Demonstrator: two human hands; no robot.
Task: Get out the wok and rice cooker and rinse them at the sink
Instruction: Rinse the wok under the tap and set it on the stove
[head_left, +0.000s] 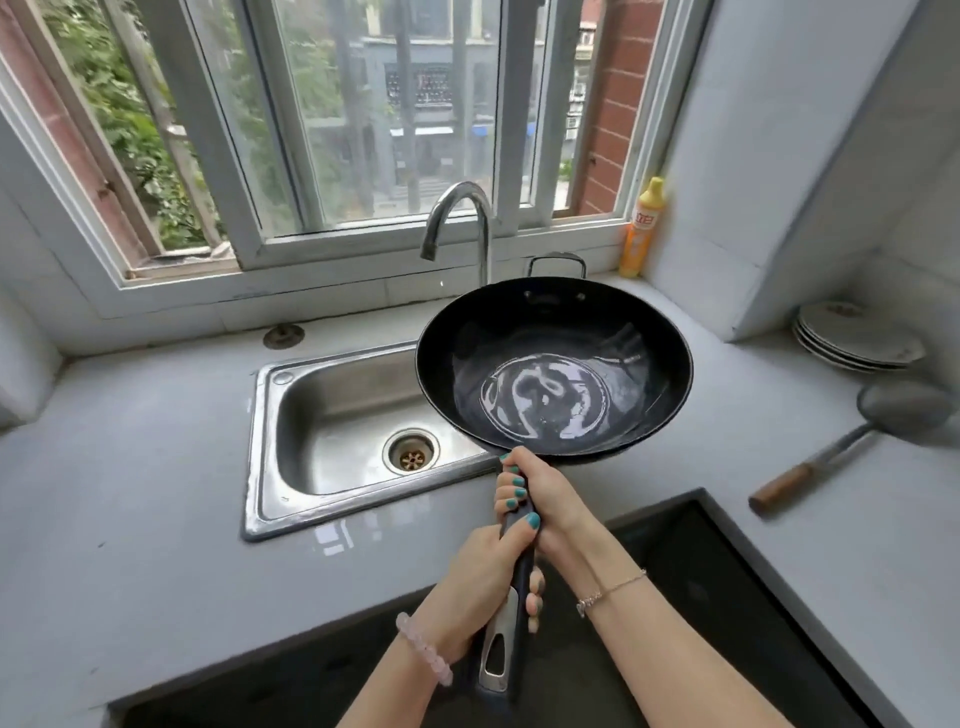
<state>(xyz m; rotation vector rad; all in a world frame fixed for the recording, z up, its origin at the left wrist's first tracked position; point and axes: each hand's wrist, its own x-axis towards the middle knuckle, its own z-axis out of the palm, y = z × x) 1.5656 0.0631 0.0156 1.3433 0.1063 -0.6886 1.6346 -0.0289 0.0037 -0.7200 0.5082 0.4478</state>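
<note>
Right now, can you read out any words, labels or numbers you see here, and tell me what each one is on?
Yellow plastic dish-soap bottle on the windowsill corner: a red-and-white label with characters, too blurred to read.
Black metal wok, steel sink, stacked white plates: no text visible.

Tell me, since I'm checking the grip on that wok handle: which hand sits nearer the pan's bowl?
Right. The right hand grips the handle just below the wok bowl; the left hand grips lower down, nearer the handle's metal end.
</note>
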